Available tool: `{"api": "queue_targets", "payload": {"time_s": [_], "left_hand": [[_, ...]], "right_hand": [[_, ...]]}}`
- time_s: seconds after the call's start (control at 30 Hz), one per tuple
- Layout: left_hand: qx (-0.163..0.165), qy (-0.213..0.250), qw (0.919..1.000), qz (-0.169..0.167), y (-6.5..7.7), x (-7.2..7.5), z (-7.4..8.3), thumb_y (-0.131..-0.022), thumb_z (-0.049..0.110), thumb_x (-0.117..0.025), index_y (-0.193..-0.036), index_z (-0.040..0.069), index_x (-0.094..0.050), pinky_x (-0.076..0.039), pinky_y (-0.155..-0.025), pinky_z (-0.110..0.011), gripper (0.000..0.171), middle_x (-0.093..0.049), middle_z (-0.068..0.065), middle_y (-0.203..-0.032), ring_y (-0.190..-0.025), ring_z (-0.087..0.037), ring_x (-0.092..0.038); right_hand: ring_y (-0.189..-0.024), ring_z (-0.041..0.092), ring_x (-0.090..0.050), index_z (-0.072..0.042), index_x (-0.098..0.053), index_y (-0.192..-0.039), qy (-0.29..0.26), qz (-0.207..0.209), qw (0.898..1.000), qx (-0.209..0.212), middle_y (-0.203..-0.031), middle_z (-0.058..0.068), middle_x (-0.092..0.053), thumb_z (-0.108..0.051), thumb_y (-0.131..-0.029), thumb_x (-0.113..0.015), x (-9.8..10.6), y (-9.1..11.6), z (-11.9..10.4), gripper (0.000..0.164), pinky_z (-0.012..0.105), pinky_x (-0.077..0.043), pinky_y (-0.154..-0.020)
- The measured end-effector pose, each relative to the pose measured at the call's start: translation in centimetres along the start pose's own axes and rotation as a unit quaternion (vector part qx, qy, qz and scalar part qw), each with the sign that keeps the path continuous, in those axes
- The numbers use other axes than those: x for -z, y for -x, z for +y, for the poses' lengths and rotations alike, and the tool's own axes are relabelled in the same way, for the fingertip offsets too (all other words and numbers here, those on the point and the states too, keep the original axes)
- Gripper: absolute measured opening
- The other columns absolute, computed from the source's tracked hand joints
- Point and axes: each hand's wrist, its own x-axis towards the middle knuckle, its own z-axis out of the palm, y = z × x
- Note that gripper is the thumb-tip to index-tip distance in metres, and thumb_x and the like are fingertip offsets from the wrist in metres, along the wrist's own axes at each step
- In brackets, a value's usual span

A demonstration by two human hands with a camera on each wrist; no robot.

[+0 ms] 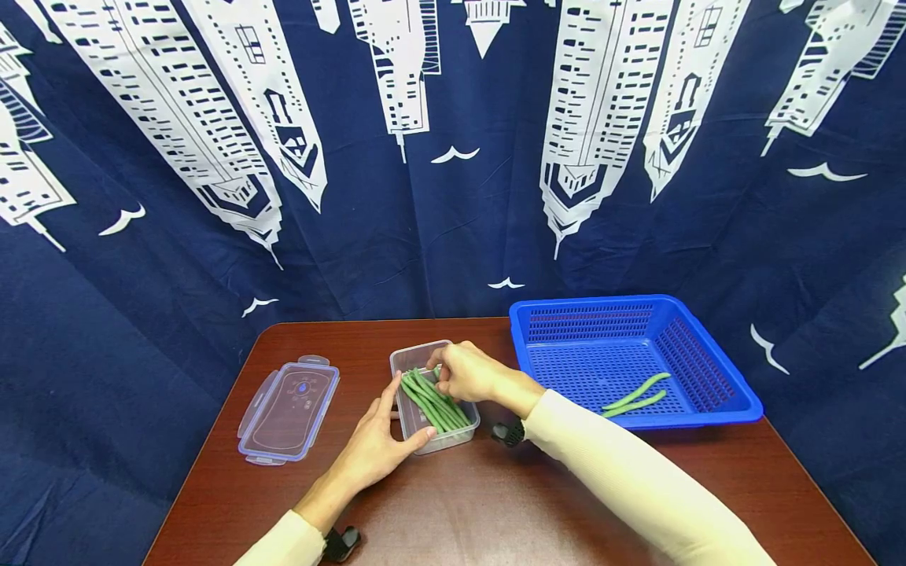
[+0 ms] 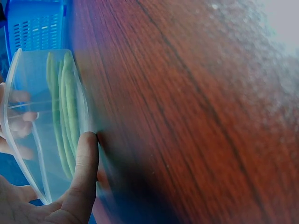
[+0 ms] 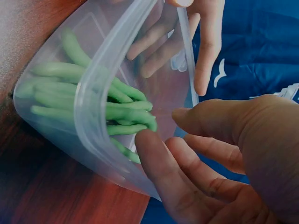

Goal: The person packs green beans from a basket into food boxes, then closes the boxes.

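Room separates lid (image 1: 292, 409) and container (image 1: 418, 358); right fingers (image 3: 163, 172) crowd the latter.

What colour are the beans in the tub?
The beans are green, shown best in the right wrist view.

A brown table (image 1: 453, 503) bears a lid (image 1: 290, 413), container (image 1: 447, 442) and basket (image 1: 587, 358)

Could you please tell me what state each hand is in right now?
Left hand: open, touching the clear container.
Right hand: open, holding nothing, by the green beans.
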Motion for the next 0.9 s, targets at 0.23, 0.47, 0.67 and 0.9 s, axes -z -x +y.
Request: {"api": "queue_targets", "payload": {"time_s": [0.23,0.47,0.67,0.9], "left_hand": [[0.001,0.0,1.0,-0.003,-0.1,0.0,-0.1,-0.098,0.065,-0.09,-0.188,0.025,-0.022,-0.057,-0.118,-0.071,0.12,-0.058,-0.022,-0.17,-0.147,-0.039,-0.072],[0.001,-0.002,1.0,-0.002,-0.1,0.0,-0.1,-0.097,0.066,-0.09,-0.188,0.026,-0.022,-0.055,-0.119,-0.072,0.12,-0.056,-0.028,-0.172,-0.147,-0.038,-0.072],[-0.005,0.002,1.0,0.002,-0.1,-0.3,-0.2,-0.097,0.064,-0.091,-0.188,0.027,-0.023,-0.056,-0.119,-0.069,0.12,-0.06,-0.019,-0.168,-0.146,-0.035,-0.073],[-0.002,0.005,1.0,0.005,-0.1,-0.2,-0.2,-0.097,0.062,-0.092,-0.188,0.026,-0.024,-0.055,-0.12,-0.071,0.12,-0.059,-0.021,-0.17,-0.146,-0.037,-0.073]], "right_hand": [[-0.079,0.003,-0.069,-0.003,-0.084,-0.131,0.047,0.035,0.997,0.045,-0.091,-0.001,-0.083,-0.003,-0.096,-0.086,1.6,1.0,-0.2,0.034,0.027,-0.063,-0.082],[-0.08,0.001,-0.069,-0.006,-0.085,-0.13,0.04,0.043,0.997,0.054,-0.093,-0.002,-0.08,-0.004,-0.099,-0.087,3.4,2.5,0.5,0.031,0.022,-0.061,-0.081],[-0.082,0.003,-0.07,-0.005,-0.085,-0.125,0.02,0.056,0.996,0.069,-0.096,0.003,-0.081,-0.005,-0.097,-0.09,5.0,4.5,2.0,0.028,0.026,-0.063,-0.08],[-0.091,0.017,-0.078,-0.009,-0.085,-0.126,0.026,0.058,0.996,0.066,-0.107,0.002,-0.083,-0.014,-0.096,-0.095,7.7,7.3,4.7,0.032,0.035,-0.067,-0.085]]}}
